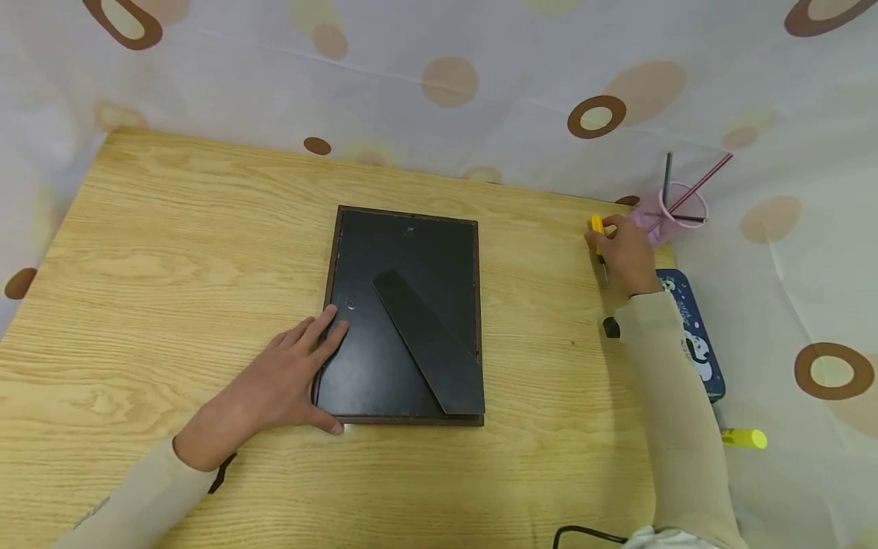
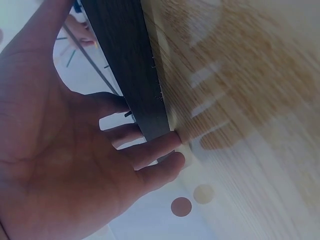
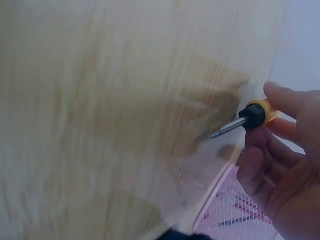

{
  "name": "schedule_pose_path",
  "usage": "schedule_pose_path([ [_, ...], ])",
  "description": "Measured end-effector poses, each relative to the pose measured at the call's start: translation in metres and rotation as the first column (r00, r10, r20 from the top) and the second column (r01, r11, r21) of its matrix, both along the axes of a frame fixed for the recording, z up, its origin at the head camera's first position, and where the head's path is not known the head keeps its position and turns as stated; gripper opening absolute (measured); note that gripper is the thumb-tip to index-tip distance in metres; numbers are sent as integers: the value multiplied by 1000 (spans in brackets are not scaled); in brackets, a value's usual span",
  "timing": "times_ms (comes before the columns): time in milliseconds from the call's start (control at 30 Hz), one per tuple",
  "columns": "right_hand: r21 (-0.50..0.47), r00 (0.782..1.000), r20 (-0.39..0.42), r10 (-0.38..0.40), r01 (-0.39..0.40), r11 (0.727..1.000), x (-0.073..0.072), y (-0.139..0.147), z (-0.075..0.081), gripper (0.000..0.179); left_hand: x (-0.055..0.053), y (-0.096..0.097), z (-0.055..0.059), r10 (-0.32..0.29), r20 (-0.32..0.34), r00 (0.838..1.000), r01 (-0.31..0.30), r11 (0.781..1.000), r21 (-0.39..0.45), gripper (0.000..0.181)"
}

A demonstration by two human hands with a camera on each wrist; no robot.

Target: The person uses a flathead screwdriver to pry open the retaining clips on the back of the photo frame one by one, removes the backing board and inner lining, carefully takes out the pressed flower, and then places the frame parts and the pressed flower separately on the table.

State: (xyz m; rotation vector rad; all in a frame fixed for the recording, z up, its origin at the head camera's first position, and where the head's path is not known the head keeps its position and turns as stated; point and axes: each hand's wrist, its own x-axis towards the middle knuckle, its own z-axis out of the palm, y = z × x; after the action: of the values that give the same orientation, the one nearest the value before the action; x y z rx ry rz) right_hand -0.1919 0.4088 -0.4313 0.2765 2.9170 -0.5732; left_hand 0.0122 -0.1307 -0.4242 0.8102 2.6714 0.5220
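Note:
A picture frame (image 1: 370, 366) lies face down on the wooden table, its black back and slanted stand leg (image 1: 432, 343) facing up. My left hand (image 1: 291, 374) rests at the frame's lower left corner, fingers spread over the left edge and the thumb at the bottom edge. In the left wrist view the fingers reach along the frame's dark side (image 2: 132, 60). At the far right of the table my right hand (image 1: 627, 252) pinches a screwdriver (image 1: 597, 229) with a yellow and black handle. Its metal shaft (image 3: 227, 128) points away from the fingers in the right wrist view.
A pink mesh cup (image 1: 652, 221) holding several pencils stands just beyond the right hand. A dark blue case (image 1: 696, 328) with a cartoon panda lies partly under the right forearm. Near it are a small black object (image 1: 611, 328) and a yellow cylinder (image 1: 744, 438). Patterned cloth hangs behind.

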Motion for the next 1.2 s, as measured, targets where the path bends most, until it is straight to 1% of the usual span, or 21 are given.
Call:
schedule_pose_path([
  [167, 36, 1000, 6, -2, 1, 999, -2, 8, 0, 57, 1, -2, 0, 2, -1, 1000, -2, 1000, -8, 133],
  [333, 77, 998, 28, -58, 56, 995, -6, 10, 1, 50, 2, -3, 1, 1, -9, 1000, -1, 1000, -7, 133],
  [433, 127, 998, 11, -68, 66, 990, -7, 11, 0, 46, 2, -3, 0, -1, -10, 1000, 1, 1000, -5, 134],
  [567, 156, 998, -23, -63, 66, 986, -7, 13, -1, 42, 2, -3, -1, -2, -15, 1000, 1, 1000, -7, 134],
  [967, 143, 995, -56, -78, 86, 986, -1, 18, -1, 36, 2, 1, -5, 0, -25, 1000, 0, 1000, 8, 134],
  [1133, 181, 995, -83, -52, 66, 981, 2, 22, -3, 35, 1, 3, -4, -6, -19, 1000, 6, 1000, 2, 134],
  [1200, 182, 995, -89, -45, 60, 981, 3, 23, -3, 34, 1, 4, -4, -8, -19, 1000, 8, 1000, 0, 134],
])
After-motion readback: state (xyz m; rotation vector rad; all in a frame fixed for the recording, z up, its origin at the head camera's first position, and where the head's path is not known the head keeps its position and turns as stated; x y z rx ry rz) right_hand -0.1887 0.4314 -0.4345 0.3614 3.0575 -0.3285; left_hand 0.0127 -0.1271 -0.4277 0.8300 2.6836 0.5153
